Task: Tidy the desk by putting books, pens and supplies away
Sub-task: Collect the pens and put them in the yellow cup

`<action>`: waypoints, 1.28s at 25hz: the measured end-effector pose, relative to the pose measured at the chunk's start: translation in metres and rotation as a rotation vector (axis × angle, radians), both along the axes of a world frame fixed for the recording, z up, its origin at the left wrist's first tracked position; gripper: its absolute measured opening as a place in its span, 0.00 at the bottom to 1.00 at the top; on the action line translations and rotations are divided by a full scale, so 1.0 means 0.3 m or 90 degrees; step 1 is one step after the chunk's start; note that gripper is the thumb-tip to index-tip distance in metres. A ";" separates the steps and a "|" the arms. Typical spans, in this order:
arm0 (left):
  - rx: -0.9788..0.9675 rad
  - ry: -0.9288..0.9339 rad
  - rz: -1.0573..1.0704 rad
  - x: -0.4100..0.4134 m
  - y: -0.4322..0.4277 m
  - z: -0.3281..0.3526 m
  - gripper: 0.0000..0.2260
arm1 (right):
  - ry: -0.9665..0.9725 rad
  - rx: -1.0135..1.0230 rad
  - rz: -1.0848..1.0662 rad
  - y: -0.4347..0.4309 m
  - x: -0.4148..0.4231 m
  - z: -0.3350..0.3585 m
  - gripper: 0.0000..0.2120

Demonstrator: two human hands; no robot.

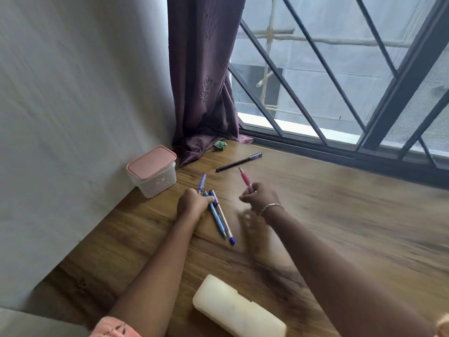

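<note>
My left hand (194, 203) is closed around a bunch of blue and purple pens (220, 217) that fan out over the wooden desk (340, 215), tips pointing toward me. One purple pen (201, 182) sticks up beyond my knuckles. My right hand (261, 197), with a bracelet on the wrist, grips a red pen (245, 180) pointing up and away. A black pen with a purple cap (239, 162) lies loose on the desk beyond both hands. A cream pencil case (238, 310) lies near the front edge between my forearms.
A clear plastic box with a pink lid (153, 171) stands against the wall at the left. A dark purple curtain (204, 93) hangs into the corner, with a small green crumpled scrap (220, 145) at its foot. A barred window (340, 81) runs along the desk's far side.
</note>
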State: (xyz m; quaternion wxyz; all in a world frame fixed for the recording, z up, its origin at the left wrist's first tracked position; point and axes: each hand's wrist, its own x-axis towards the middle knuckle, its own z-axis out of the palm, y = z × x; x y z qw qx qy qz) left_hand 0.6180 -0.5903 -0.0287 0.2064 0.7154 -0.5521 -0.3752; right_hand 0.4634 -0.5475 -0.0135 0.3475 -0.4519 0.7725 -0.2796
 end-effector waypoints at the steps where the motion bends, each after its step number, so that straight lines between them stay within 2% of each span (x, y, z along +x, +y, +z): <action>1: 0.003 -0.044 -0.024 -0.006 -0.009 -0.004 0.17 | 0.007 0.008 0.012 -0.013 0.038 -0.010 0.07; 3: 0.008 -0.091 -0.044 -0.014 -0.014 -0.009 0.19 | 0.060 0.027 0.037 -0.032 0.093 -0.025 0.05; 6: 0.001 -0.125 -0.060 -0.014 -0.015 -0.009 0.18 | 0.114 0.074 0.074 -0.042 0.139 -0.033 0.16; 9: -0.012 -0.152 -0.068 -0.014 -0.011 0.002 0.17 | 0.165 0.060 0.108 -0.036 0.177 -0.036 0.15; 11: 0.011 -0.093 -0.049 0.000 -0.018 -0.006 0.16 | 0.214 0.049 0.125 -0.023 0.199 -0.028 0.14; 14: 0.046 0.116 -0.020 0.029 -0.002 -0.008 0.07 | 0.183 0.080 0.102 -0.023 0.185 -0.034 0.15; 16: 0.064 0.246 -0.001 0.041 0.008 0.003 0.06 | 0.077 0.092 0.061 -0.028 0.157 -0.031 0.13; 18: 0.086 0.367 0.014 0.042 0.013 0.030 0.05 | -0.163 0.064 -0.013 -0.018 0.125 -0.018 0.07; 19: 0.097 0.411 0.017 0.037 0.011 0.041 0.06 | -0.291 0.057 -0.038 -0.008 0.114 -0.007 0.07; 21: 0.102 0.457 0.011 0.019 0.004 0.059 0.05 | -0.470 0.056 -0.045 0.017 0.096 0.015 0.06; 24: 0.107 0.563 0.016 -0.030 0.000 0.069 0.06 | -0.646 0.026 -0.078 0.021 0.067 0.014 0.05; 26: 0.130 0.645 0.029 -0.066 0.004 0.071 0.05 | -0.713 0.017 -0.105 0.020 0.053 0.012 0.07; 27: 0.123 0.635 0.023 -0.085 0.000 0.067 0.04 | -0.741 0.011 -0.125 0.019 0.045 0.013 0.07; 28: 0.086 0.572 -0.002 -0.104 -0.008 0.064 0.02 | -0.754 0.000 -0.150 0.015 0.031 0.010 0.06; 32: -0.207 0.101 -0.170 -0.183 -0.102 0.081 0.06 | -0.738 -0.021 -0.234 0.002 -0.024 -0.010 0.08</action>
